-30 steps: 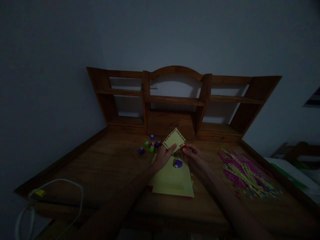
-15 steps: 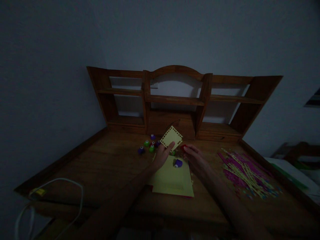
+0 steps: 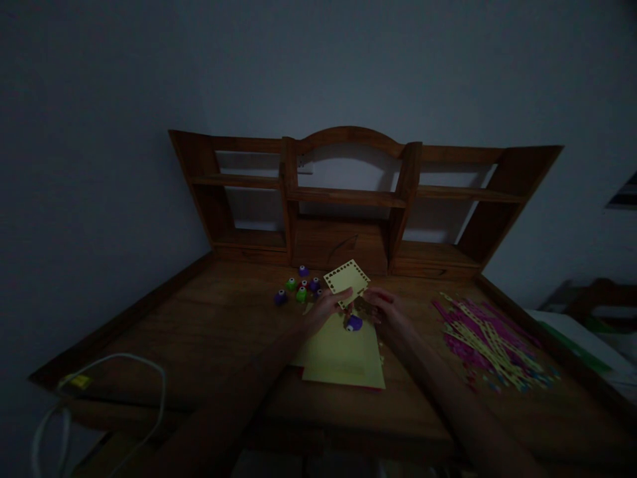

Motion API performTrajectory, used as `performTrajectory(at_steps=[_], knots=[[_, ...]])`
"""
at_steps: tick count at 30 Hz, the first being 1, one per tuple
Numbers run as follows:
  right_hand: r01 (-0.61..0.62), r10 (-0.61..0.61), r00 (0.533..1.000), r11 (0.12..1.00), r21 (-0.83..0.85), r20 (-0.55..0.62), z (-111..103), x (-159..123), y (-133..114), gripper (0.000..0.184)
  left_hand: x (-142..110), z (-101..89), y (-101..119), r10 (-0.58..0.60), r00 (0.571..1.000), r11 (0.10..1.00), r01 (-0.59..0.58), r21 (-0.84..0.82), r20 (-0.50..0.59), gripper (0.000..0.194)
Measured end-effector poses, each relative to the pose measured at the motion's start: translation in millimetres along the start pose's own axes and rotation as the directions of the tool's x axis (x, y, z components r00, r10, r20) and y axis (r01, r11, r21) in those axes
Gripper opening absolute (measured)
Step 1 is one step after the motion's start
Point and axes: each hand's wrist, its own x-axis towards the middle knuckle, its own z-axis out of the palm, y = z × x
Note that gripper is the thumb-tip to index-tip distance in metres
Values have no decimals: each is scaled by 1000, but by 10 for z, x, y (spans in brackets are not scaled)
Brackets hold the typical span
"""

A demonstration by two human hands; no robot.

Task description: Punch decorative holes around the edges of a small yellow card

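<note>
Perforated yellow card [image 3: 347, 280] is held tilted above the desk [image 3: 223, 322]; clock read from the card, 12 toward the wooden shelf unit [image 3: 343, 197]. Card clamped between thumb and fingers of the left hand [image 3: 326, 307] at 7 o'clock. Grip of the right hand [image 3: 391, 313], at 4 o'clock, seems drawn together on a small red piece [image 3: 385, 299], mostly covered; whether the card is touched there is not clear. Card best pinched near the edge being worked, kept flat, cutouts spared from thumb pressure lest the thin margin be creased or torn. Card looks thin, straight-sided, small holes along its borders. At 6 o'clock, smooth yellow sheets [image 3: 338, 358]; a rounded purple piece [image 3: 355, 322] is set toward their far end. At 9 o'clock, rounded eye-marked pieces [image 3: 301, 295] are grouped. Farther out at 4 o'clock, slender punched strips [image 3: 490, 335] are strewn over magenta scraps [image 3: 460, 352]
</note>
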Motion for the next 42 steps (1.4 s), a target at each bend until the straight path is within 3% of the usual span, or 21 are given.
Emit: performTrajectory(at_steps=[5, 10, 15, 17, 19, 21, 22, 24, 27, 30, 36, 42], knots=[[-19, 19, 1000, 998, 65, -3, 32, -18, -31, 16, -11, 10, 14, -22, 996, 1000, 22, 2, 88, 49], [-35, 35, 999, 994, 103, -1, 85, -52, -93, 15, -15, 20, 52, 2, 999, 999, -4, 45, 46, 50], [19, -18, 999, 1000, 16, -46, 79, -44, -58, 20, -63, 50, 116, -5, 996, 994, -5, 107, 85, 45], [77, -81, 993, 996, -49, -86, 66, -32, -48, 22, -77, 66, 150, 65, 998, 980, -65, 189, 7, 42], [137, -155, 980, 980, -142, -126, 65, -29, -71, 24, -79, 72, 191, 266, 948, 925, -200, 322, -174, 41], [176, -218, 962, 954, -241, -162, 79, -39, -121, 27, -78, 71, 240, 499, 811, 809, -309, 500, -306, 44], [186, -241, 954, 941, -282, -177, 89, -46, -146, 28, -83, 72, 267, 585, 748, 740, -334, 584, -313, 44], [193, -269, 941, 924, -329, -203, 106, -59, -180, 28, -109, 91, 315, 681, 698, 605, -368, 706, -220, 38], [195, -271, 940, 924, -328, -205, 107, -60, -164, 25, -177, 160, 351, 688, 725, 455, -452, 767, 20, 33], [218, -283, 946, 918, -332, -160, 84, -45, -106, 21, -218, 215, 326, 626, 762, 417, -504, 757, 163, 32], [244, -290, 952, 909, -338, -95, 41, -16, -45, 18, -163, 162, 233, 589, 781, 431, -519, 738, 206, 25], [267, -303, 952, 890, -369, -42, 17, 3, 6, 16, -154, 164, 218, 597, 782, 439, -502, 745, 176, 22]])
